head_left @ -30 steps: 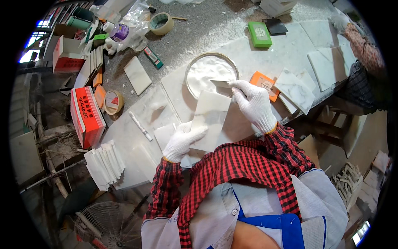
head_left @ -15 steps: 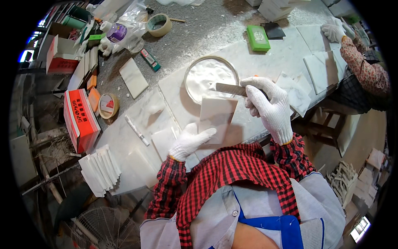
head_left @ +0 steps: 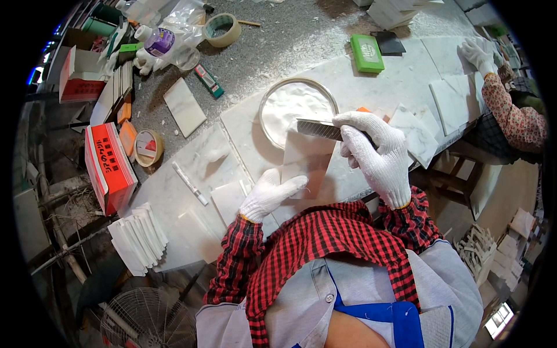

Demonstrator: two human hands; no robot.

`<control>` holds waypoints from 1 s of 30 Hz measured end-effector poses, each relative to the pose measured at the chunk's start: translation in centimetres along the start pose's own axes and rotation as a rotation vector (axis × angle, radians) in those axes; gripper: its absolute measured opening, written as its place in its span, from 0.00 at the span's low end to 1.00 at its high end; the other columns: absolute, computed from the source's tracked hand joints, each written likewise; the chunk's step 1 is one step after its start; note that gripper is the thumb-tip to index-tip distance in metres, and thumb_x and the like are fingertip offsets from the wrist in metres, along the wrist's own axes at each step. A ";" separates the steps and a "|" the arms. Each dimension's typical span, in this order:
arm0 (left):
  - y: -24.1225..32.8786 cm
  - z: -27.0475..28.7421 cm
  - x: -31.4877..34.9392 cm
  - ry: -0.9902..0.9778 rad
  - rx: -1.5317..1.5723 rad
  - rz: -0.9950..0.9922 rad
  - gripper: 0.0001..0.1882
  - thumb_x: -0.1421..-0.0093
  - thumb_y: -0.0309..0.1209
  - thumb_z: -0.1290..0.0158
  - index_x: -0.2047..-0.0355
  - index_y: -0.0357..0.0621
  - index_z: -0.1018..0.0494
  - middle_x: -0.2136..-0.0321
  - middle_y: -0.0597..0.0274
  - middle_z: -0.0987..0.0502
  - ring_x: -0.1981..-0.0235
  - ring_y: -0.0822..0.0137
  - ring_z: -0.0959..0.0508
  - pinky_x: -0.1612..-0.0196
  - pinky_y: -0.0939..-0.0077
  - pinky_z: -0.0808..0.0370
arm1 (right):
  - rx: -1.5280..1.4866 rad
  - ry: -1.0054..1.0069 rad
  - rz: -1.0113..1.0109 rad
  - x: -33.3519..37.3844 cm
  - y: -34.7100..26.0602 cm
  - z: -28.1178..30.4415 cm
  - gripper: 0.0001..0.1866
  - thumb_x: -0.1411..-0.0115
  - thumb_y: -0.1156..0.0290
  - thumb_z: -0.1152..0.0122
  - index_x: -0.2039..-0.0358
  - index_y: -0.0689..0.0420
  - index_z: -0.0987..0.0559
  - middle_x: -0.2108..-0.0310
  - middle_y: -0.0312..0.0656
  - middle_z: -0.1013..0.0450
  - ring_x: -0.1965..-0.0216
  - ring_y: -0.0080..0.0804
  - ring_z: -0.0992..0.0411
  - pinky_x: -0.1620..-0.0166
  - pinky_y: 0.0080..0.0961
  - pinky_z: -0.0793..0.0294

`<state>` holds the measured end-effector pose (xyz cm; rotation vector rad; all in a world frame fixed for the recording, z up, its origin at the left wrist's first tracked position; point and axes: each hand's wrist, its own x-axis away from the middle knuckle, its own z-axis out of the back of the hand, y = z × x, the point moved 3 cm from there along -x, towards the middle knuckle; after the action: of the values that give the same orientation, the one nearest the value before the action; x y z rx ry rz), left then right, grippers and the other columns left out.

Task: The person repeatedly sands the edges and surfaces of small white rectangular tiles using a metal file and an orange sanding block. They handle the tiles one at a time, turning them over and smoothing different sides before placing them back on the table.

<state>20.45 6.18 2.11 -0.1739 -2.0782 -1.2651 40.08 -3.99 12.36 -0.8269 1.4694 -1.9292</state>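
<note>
My left hand [head_left: 270, 192], in a white knit glove, grips a thin white marble tile [head_left: 307, 165] by its left side, thumb over the face. The tile is held tilted in front of me. In my gloved right hand [head_left: 380, 153] is a flat grey metal strip [head_left: 319, 129] with a textured face, like a file. Its tip reaches left over the tile's top edge; whether they touch I cannot tell. Just beyond is a round tray [head_left: 335, 100] of white powder [head_left: 293, 107], partly behind the tile and the strip.
Thin tiles [head_left: 138, 238] stand in a row at the left, near a red and white box [head_left: 110, 168] and tape roll [head_left: 149, 147]. A marker [head_left: 190, 183] lies on the marble. Farther off are a green box [head_left: 366, 53] and another tape roll [head_left: 222, 30]. A co-worker's gloved hand [head_left: 478, 57] is at right.
The metal strip has come down from above the tile to its top edge, with my right hand shifted slightly. The tile leans a little differently. My view has turned slightly.
</note>
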 end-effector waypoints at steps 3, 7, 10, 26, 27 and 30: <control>-0.4 0.3 -0.4 -0.019 -0.011 -0.030 0.22 0.33 0.36 0.41 0.44 0.33 0.25 0.58 0.65 0.19 0.61 0.79 0.23 0.57 0.80 0.25 | 0.055 0.028 0.023 -0.4 0.5 -0.1 0.10 0.33 0.76 0.41 0.54 0.64 0.17 0.74 0.36 0.22 0.77 0.14 0.28 0.73 0.15 0.29; 0.5 -0.1 0.2 -0.007 0.077 0.010 0.16 0.34 0.34 0.41 0.51 0.37 0.23 0.64 0.68 0.19 0.64 0.79 0.22 0.61 0.82 0.24 | 0.017 0.073 -0.019 -0.9 1.0 0.4 0.10 0.33 0.76 0.41 0.53 0.63 0.17 0.74 0.37 0.22 0.75 0.15 0.26 0.72 0.15 0.28; -0.6 0.8 0.1 0.045 0.080 0.015 0.14 0.34 0.33 0.42 0.52 0.37 0.22 0.62 0.67 0.19 0.62 0.77 0.20 0.60 0.81 0.24 | 0.032 0.086 -0.017 -1.0 1.3 0.7 0.10 0.33 0.76 0.41 0.54 0.63 0.17 0.73 0.37 0.21 0.73 0.16 0.25 0.71 0.16 0.27; 2.4 -1.9 4.3 0.105 0.142 -0.063 0.17 0.33 0.33 0.43 0.50 0.32 0.23 0.61 0.59 0.18 0.62 0.70 0.18 0.58 0.74 0.20 | 0.617 0.070 0.552 -1.3 4.0 1.7 0.10 0.37 0.77 0.37 0.55 0.60 0.16 0.68 0.46 0.18 0.66 0.31 0.18 0.63 0.27 0.19; 2.7 -0.9 5.2 0.129 -0.029 -0.093 0.17 0.32 0.35 0.44 0.50 0.33 0.22 0.62 0.61 0.17 0.62 0.70 0.18 0.58 0.74 0.22 | 0.555 0.045 0.535 -1.4 4.6 1.7 0.11 0.37 0.77 0.37 0.54 0.60 0.16 0.68 0.47 0.18 0.66 0.31 0.17 0.62 0.27 0.19; 5.0 1.4 8.5 0.218 -0.640 -0.017 0.19 0.35 0.38 0.42 0.52 0.35 0.21 0.66 0.55 0.17 0.65 0.65 0.17 0.59 0.70 0.23 | 0.391 0.068 0.415 -0.6 2.4 2.4 0.14 0.38 0.76 0.36 0.51 0.59 0.17 0.65 0.49 0.18 0.65 0.34 0.17 0.61 0.27 0.19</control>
<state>15.60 7.96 10.62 -0.2861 -1.4412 -1.8360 42.53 -5.58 10.40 -0.2574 1.1326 -1.8433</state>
